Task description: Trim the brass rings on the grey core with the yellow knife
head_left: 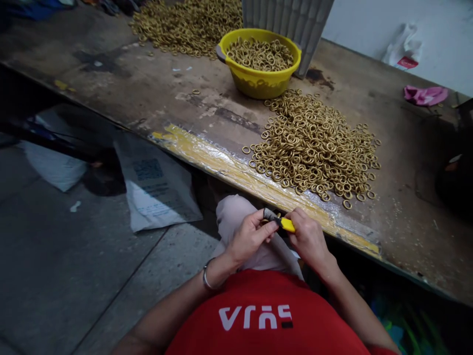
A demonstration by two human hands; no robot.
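Note:
My left hand (253, 235) is closed around a brass-coloured ring (265, 221), which shows only in part between its fingers. Dark wrapping covers one of that hand's fingertips. In my right hand (307, 236) is a yellow-handled tool (287, 225), whose dark end meets the left fingers at the ring. Both hands are over my lap, just in front of the table edge. Beyond them, a large pile of brass-coloured rings (318, 143) lies on the table (207, 108). Behind the pile stands a yellow basin (258, 81) filled with similar rings.
Another heap of rings (192, 24) lies at the back, beside a grey ribbed panel (286, 15). Yellow tape (229, 165) runs along the table's front edge. A pink cloth (425, 95) is at the right. A white sack (155, 187) stands on the floor below.

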